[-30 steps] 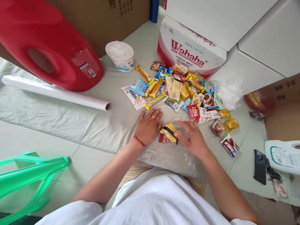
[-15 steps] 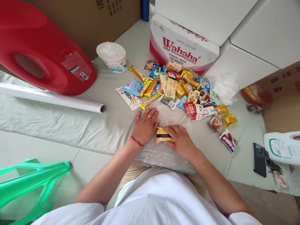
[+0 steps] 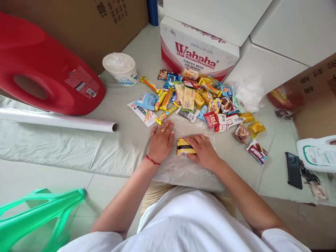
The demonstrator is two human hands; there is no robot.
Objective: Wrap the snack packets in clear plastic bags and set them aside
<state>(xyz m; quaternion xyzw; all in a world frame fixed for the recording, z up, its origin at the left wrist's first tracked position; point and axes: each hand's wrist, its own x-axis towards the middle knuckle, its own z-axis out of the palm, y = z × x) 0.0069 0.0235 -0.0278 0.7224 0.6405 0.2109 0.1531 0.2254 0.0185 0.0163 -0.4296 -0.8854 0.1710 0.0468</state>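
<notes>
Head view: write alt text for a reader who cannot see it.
The right hand presses a yellow-and-black snack packet onto a clear plastic sheet, while the left hand lies flat beside it. Beyond them sits a pile of wrapped snacks before a Wahaha box.

Left hand (image 3: 161, 140): ring on one finger, gold-coloured, approx. mid-hand. Thin red string bracelet at left wrist, sits just behind the hand. Forearm bare from wrist up to sleeve.

Right hand (image 3: 203, 151): no ring or band seen from this angle; wrist bare. Forearm bare likewise.

Clothing: white top, short sleeves, plain fabric, no print or logo visible. Sleeve hems end near the elbows, both sides, loose fit w/ soft folds across the front. Below the top's hem a tan/beige garment shows in a narrow strip btwn. the arms; type can't be told.
</notes>
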